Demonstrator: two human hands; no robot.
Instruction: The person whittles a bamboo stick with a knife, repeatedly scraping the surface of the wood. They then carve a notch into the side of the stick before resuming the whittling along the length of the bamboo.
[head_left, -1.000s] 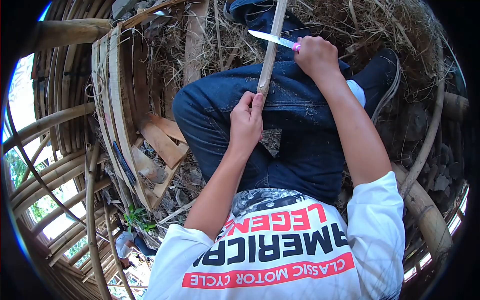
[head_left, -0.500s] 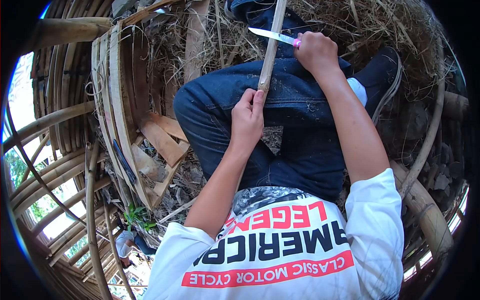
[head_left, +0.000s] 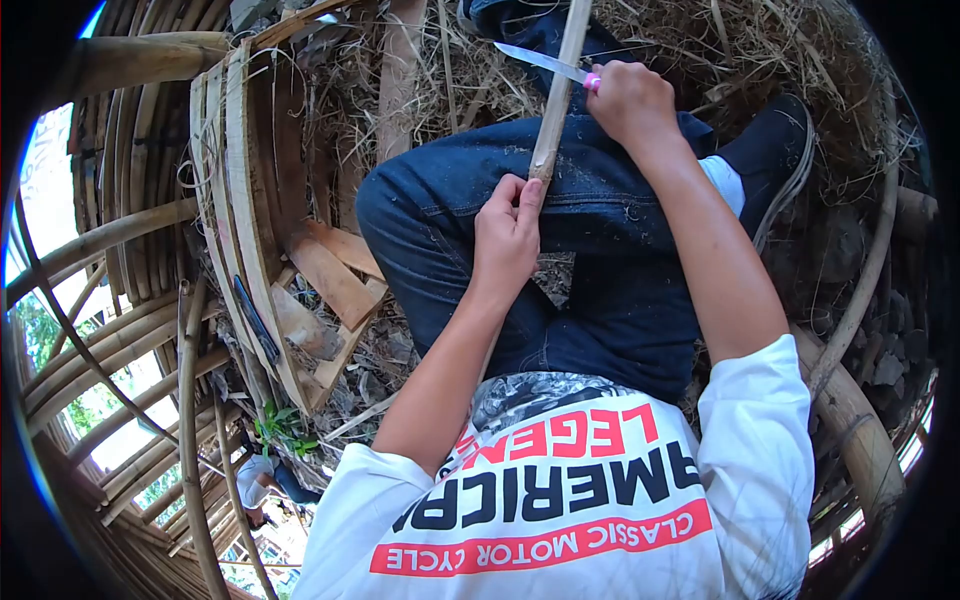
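Your pale, knotty wooden stick points away across your jeans, long axis leaning slightly right, your left hand gripping it, your right hand clenching the pink-handled knife.

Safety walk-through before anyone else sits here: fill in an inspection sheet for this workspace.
Surface: ground strewn with dry fibres; the wooden stick extends over the jeans.
Job's things: wooden stick; knife, its bare blade crossing the stick in view, contact cannot be told.
Clutter: long boards, loose wood pieces, a slim dark object.
Hands: left hand grips the stick's near part; right hand closed on the knife's handle.
Cables: nothing seen that is plainly one.
Surroundings: bamboo poles, green plant, another person at lower left.
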